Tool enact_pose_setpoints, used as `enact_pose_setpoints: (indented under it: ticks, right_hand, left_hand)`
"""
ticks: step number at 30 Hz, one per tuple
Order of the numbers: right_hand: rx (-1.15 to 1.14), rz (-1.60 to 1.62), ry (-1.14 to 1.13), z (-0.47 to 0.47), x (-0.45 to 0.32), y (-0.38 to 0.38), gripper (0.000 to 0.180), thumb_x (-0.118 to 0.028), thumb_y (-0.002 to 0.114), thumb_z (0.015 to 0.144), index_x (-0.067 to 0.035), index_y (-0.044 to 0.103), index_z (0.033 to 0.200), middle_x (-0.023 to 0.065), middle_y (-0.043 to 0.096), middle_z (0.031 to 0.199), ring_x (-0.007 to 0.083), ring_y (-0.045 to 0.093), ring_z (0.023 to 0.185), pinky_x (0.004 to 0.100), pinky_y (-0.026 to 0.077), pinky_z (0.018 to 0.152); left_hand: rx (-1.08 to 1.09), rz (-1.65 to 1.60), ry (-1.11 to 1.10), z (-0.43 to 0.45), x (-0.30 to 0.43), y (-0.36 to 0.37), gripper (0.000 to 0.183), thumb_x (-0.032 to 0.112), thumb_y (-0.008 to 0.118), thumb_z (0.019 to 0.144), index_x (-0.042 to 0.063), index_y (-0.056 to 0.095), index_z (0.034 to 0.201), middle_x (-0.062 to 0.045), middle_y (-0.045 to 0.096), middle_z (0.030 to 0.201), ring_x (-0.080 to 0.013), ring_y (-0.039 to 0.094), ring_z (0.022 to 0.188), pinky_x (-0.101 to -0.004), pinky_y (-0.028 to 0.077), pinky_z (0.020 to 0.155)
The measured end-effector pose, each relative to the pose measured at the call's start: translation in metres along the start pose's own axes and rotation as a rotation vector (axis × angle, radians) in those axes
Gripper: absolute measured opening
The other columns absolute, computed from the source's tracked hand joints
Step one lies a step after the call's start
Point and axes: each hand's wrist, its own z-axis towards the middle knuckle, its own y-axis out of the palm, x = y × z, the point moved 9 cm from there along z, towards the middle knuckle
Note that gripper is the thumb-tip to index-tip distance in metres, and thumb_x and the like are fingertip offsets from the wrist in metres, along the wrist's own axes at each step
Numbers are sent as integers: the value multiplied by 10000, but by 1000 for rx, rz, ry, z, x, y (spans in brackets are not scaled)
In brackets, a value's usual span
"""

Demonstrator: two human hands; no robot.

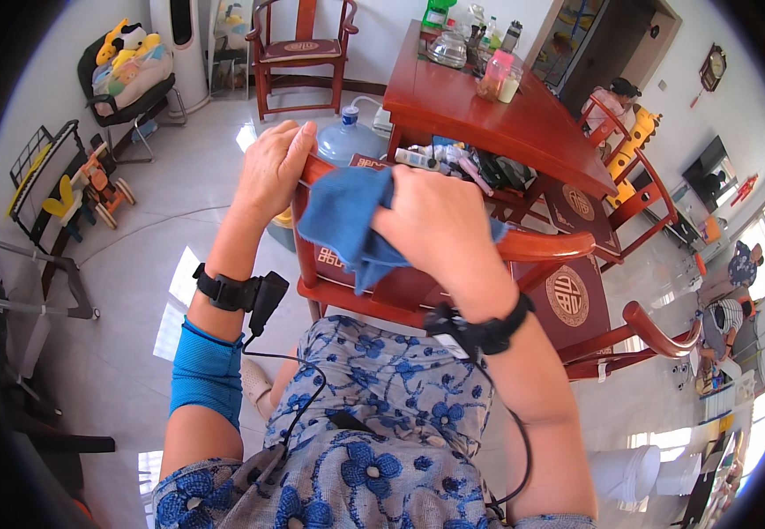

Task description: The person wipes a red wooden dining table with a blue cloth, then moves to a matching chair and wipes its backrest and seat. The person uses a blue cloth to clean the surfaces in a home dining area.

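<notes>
Right in front of me stands a reddish-brown wooden armchair (547, 244) with a curved top rail. My left hand (275, 168) grips the left end of that rail, thumb on top. A blue cloth (346, 211) is bunched in my right hand (438, 221), pressed over the middle of the rail; part of it hangs down toward the seat. The fingertips of my right hand are hidden by the cloth and slightly blurred. Below the rail, a maroon seat cushion (331, 256) with a woven pattern shows in part.
Beyond the chair is a red wooden table (481, 125) bearing jars and bottles. A blue water-cooler bottle (349, 135) stands left of it. More matching chairs (567, 297) are on the right. Toy tricycle (101, 185) at left; several people (723, 324) are far right.
</notes>
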Motion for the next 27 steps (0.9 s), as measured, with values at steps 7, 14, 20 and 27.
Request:
enact_pose_setpoints:
  ticks: [7, 14, 20, 27]
  right_hand:
    - [-191, 486, -201, 16, -8, 11, 479, -320, 788, 805, 38, 700, 1111, 249, 743, 1077, 337, 740, 1036, 391, 570, 916]
    - [500, -33, -47, -67, 118, -70, 405, -136, 689, 924, -67, 666, 1323, 138, 684, 1303, 277, 643, 1241, 356, 474, 1067]
    - [439, 32, 52, -90, 146, -61, 458, -322, 524, 1055, -52, 720, 741, 151, 691, 739, 360, 659, 736, 471, 485, 697]
    - [539, -96, 93, -95, 151, -67, 467, -374, 538, 1044, -109, 728, 711, 147, 644, 654, 349, 652, 672, 466, 480, 636]
  left_hand:
    - [370, -7, 489, -38, 94, -20, 576, 550, 492, 1035, 79, 614, 1343, -166, 607, 1385, -382, 519, 1331, -509, 329, 1178]
    - [235, 423, 772, -72, 137, 37, 588, 638, 633, 894, 148, 640, 1220, -67, 632, 1163, -259, 608, 1085, -479, 436, 1064]
    - [275, 338, 801, -54, 73, 5, 588, 674, 547, 949, 117, 690, 1069, -62, 650, 1071, -294, 635, 1047, -504, 440, 1067]
    - [518, -189, 311, -45, -31, 10, 435, 366, 502, 1068, 81, 594, 1382, -145, 538, 1452, -327, 450, 1397, -453, 315, 1201]
